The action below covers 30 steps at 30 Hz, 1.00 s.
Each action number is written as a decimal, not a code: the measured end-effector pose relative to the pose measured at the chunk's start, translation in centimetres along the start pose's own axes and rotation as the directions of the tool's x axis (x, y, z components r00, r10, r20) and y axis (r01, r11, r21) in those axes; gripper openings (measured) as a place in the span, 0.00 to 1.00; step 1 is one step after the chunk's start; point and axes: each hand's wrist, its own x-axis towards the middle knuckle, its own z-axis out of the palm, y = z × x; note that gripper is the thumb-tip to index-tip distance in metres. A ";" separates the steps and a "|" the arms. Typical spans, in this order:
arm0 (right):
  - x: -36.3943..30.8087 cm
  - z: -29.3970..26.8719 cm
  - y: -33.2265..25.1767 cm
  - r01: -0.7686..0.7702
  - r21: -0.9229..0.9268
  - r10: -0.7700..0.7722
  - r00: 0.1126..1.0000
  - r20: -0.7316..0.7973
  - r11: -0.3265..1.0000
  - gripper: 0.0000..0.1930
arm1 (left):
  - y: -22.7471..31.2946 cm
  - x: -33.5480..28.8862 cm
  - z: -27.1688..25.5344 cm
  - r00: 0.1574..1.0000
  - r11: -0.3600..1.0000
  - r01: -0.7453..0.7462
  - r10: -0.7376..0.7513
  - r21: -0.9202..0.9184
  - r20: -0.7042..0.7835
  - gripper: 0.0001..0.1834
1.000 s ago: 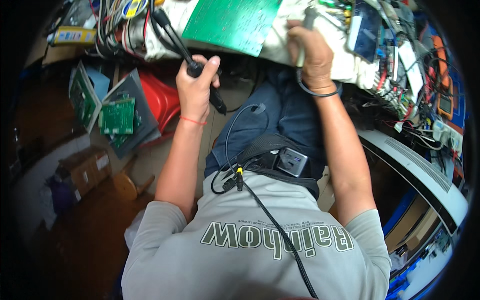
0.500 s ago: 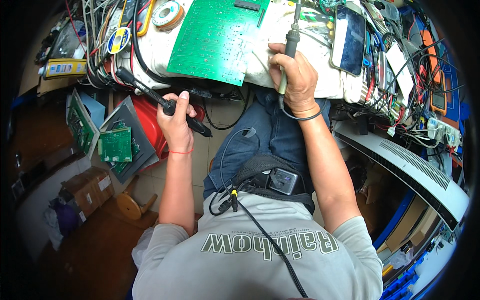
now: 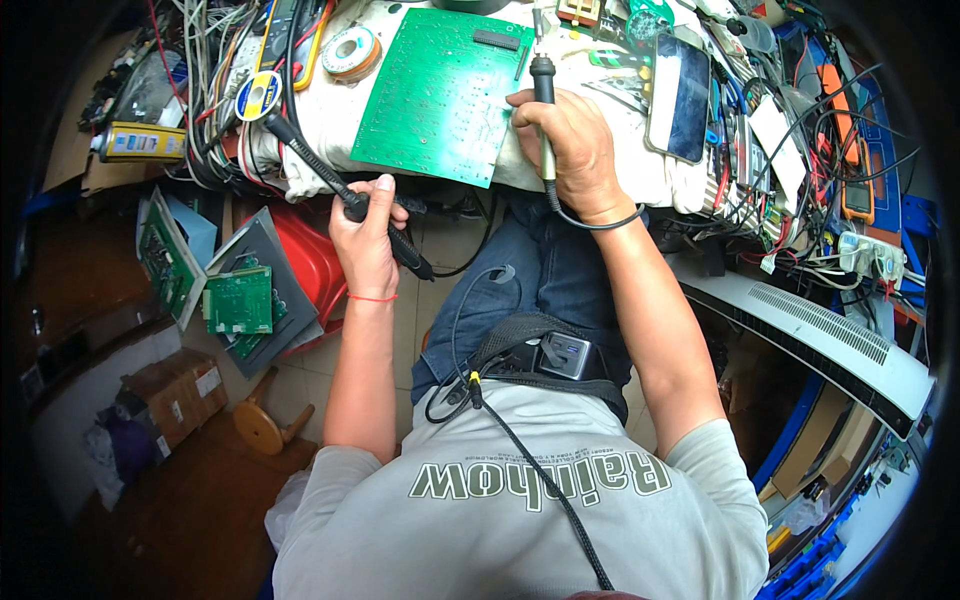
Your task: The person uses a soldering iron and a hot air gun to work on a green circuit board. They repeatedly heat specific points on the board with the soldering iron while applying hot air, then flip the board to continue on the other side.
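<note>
My right hand [image 3: 575,150] grips a soldering iron [image 3: 543,80] by its handle, tip pointing away from me. It hovers by the right edge of a large green circuit board [image 3: 425,115], which lies on white cloth at the bench's near edge. A long black chip [image 3: 496,40] sits near the board's far right corner. Closed round a black wand with a ribbed neck [image 3: 312,160], my left hand [image 3: 367,245] is in front of the bench, below the board's near left corner. The kind of wand is not clear.
Left of the board are a solder spool [image 3: 352,53], a yellow-rimmed roll [image 3: 259,96] and tangled cables. A phone [image 3: 678,98] lies to the right, near more wires and an orange meter [image 3: 857,197]. Below left, circuit boards [image 3: 238,300] rest by a red stool [image 3: 305,255].
My left hand and the wand have shifted right. My right hand with the soldering iron has moved left, closer to the board. The whole view has tilted slightly.
</note>
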 end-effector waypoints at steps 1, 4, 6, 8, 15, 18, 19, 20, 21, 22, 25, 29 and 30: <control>0.2 0.0 0.0 0.014 -0.020 -0.014 1.000 0.006 1.000 0.14 | 0.1 0.1 0.3 1.000 1.000 0.001 -0.001 0.004 0.020 0.12; 0.6 -0.1 0.2 0.051 -0.028 -0.049 0.997 0.062 0.998 0.15 | 0.3 0.6 0.9 1.000 1.000 0.011 -0.011 0.003 0.024 0.12; 0.6 -0.2 0.3 0.056 -0.025 -0.053 0.993 0.105 0.998 0.15 | 0.3 0.9 1.1 0.999 1.000 0.007 -0.008 0.019 0.041 0.12; 0.6 -0.2 0.5 0.065 -0.023 -0.062 0.990 0.129 0.998 0.16 | 0.2 1.1 1.2 0.999 0.999 -0.001 -0.001 0.032 0.053 0.12; 0.3 -0.3 0.6 0.100 0.025 -0.103 0.982 0.156 0.995 0.17 | -0.2 1.3 1.3 0.998 0.999 -0.013 0.011 0.038 0.057 0.12; 0.1 -0.5 0.5 0.113 0.023 -0.115 0.980 0.160 0.993 0.18 | -0.2 1.4 1.3 0.998 0.999 -0.009 0.007 0.034 0.061 0.12; 0.0 -0.5 0.5 0.126 0.000 -0.124 0.980 0.158 0.992 0.19 | -0.3 1.4 1.3 0.998 0.999 -0.008 0.006 0.033 0.062 0.12; -0.1 -0.6 0.5 0.121 0.005 -0.121 0.981 0.152 0.993 0.19 | -0.3 1.4 1.3 0.998 1.000 -0.003 0.001 0.029 0.063 0.12; -0.1 -0.7 0.5 0.122 -0.005 -0.120 0.982 0.146 0.993 0.19 | -0.3 1.5 1.2 0.998 1.000 0.001 -0.002 0.026 0.064 0.12; -0.2 -0.7 0.5 0.127 -0.036 -0.121 0.983 0.140 0.991 0.19 | -0.4 1.5 1.2 0.998 1.000 0.003 -0.004 0.020 0.066 0.12; -0.4 -0.3 0.5 0.109 0.004 -0.109 0.993 0.053 0.994 0.18 | -0.5 1.5 1.2 0.997 1.000 0.004 -0.005 0.013 0.074 0.12; -0.9 -0.1 0.5 0.016 0.073 -0.022 0.996 0.083 0.997 0.19 | -0.6 1.5 1.2 0.997 1.000 0.016 -0.017 0.010 0.070 0.12; -0.9 0.0 0.6 0.012 0.089 -0.019 0.997 0.071 0.996 0.19 | -0.6 1.6 1.2 0.997 1.000 0.018 -0.018 0.006 0.073 0.12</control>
